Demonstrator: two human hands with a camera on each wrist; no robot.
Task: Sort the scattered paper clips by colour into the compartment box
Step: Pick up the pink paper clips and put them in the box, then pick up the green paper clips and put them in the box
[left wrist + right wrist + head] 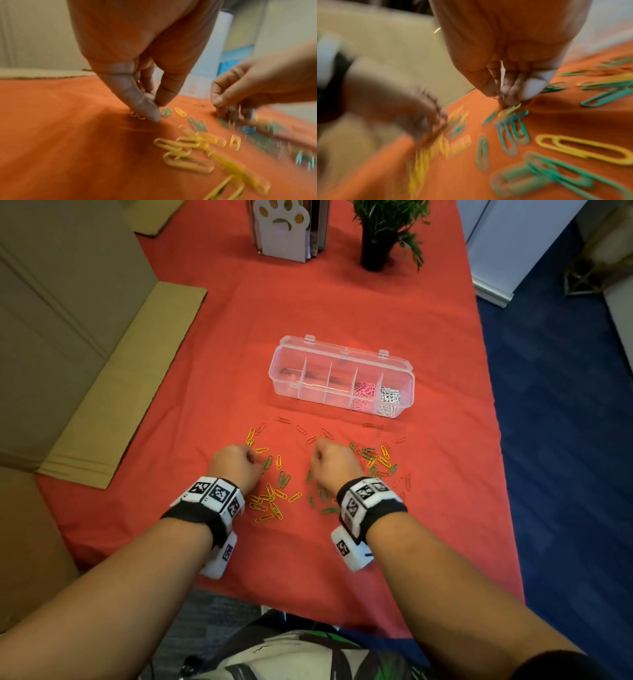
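Note:
The clear compartment box (342,361) lies open on the red cloth, with pink clips (363,391) in its fourth cell and white clips (389,398) in the rightmost. Yellow clips (267,501), green clips (371,460) and red clips (301,429) lie scattered in front of it. My left hand (236,462) is down among the yellow ones, thumb and forefinger pinched together (157,108) at the cloth. My right hand (330,462) pinches thin clips (501,96) just above a yellow clip (510,108). The motion blur hides the colour of the held clips.
Flattened cardboard (120,385) lies over the table's left side. A paw-shaped holder (282,231) and a potted plant (380,234) stand at the far end. The table's right edge (493,419) drops to blue carpet.

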